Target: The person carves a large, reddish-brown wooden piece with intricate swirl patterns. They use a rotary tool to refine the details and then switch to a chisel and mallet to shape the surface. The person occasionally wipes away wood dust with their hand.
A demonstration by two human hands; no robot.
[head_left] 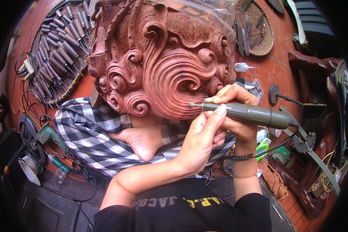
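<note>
A reddish-brown wood carving (170, 73) with deep swirls and curled scrolls rests in front of my crossed legs. My right hand (237, 96) is wrapped round a dark green rotary handpiece (255, 115), fingers near its front end. From below, my left hand (203, 141) is closed against the handpiece, its thumb lying along the front grip and its other fingers curled under. The handpiece lies nearly level, and its thin metal bit (195, 104) meets the lower right of the large swirl. A coiled black cord (243, 156) trails from the handpiece across my right forearm.
At the left, a woven tray (62, 92) holds many wooden-handled chisels (58, 50). Flat blades lie in a round basket (265, 42) at the back right, near a small glue bottle (243, 67). A green power tool (52, 137), cables and a toothed disc (304, 143) lie about.
</note>
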